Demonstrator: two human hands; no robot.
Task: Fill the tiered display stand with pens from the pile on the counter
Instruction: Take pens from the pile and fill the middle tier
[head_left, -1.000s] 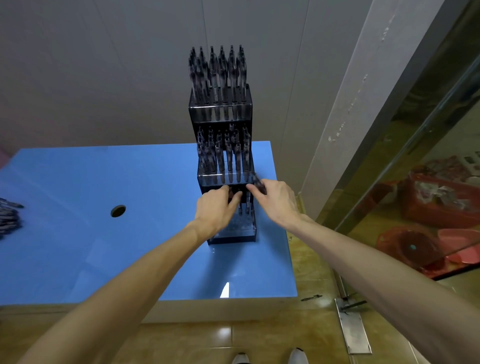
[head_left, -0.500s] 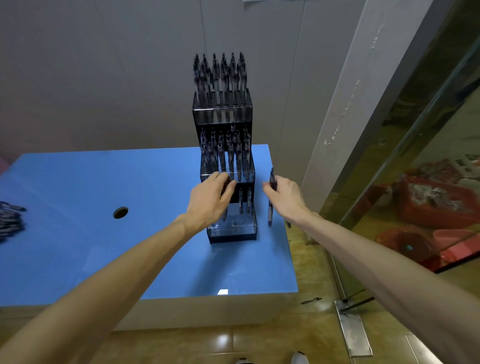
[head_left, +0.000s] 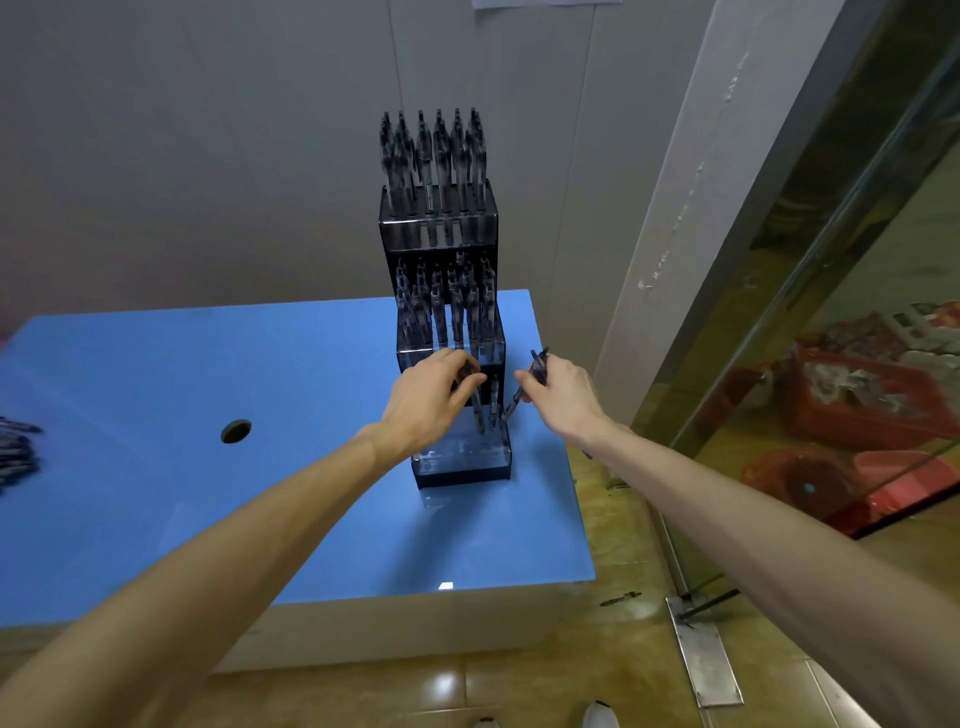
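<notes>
A dark three-tiered display stand stands near the right end of the blue counter. Its top and middle tiers are packed with upright dark pens; the bottom tier holds a few at its right side. My left hand hovers over the bottom tier and grips a pen whose tip points down into it. My right hand pinches another dark pen, tilted, its tip at the bottom tier's right edge. The pen pile lies at the counter's far left.
A round hole is cut in the counter left of the stand. A grey wall rises right behind the stand. To the right is a glass panel with red items behind it. A metal floor plate lies on the tiled floor below.
My right hand has swung its pen from upright beside the stand to tilted, tip at the bottom tier's right edge. My left hand has stayed over the bottom tier with its pen.
</notes>
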